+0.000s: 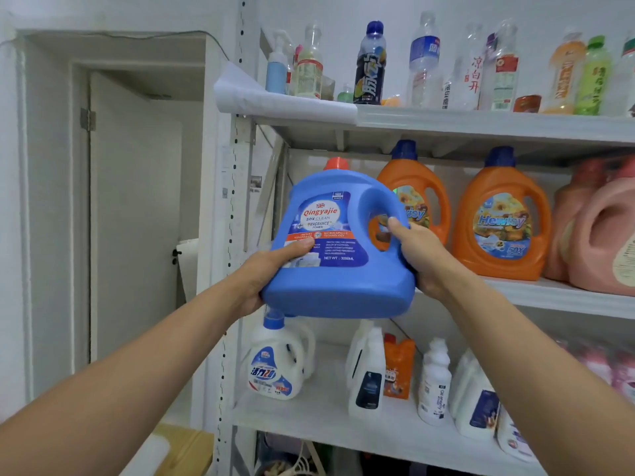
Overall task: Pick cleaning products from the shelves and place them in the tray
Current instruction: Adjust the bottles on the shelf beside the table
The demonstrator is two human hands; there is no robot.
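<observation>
A big blue detergent jug (338, 280) with a red cap hangs in the air in front of the middle shelf (563, 295), tilted slightly. My left hand (264, 269) grips its lower left side, thumb across the label. My right hand (421, 250) grips the jug by its handle on the right. No tray is in view.
Two orange detergent jugs (500, 221) and pink jugs (601, 231) stand on the middle shelf. Drink bottles (371, 67) line the top shelf. White detergent bottles (275, 362) fill the lower shelf. A white door (134, 207) is at left, a wooden surface (182, 448) below.
</observation>
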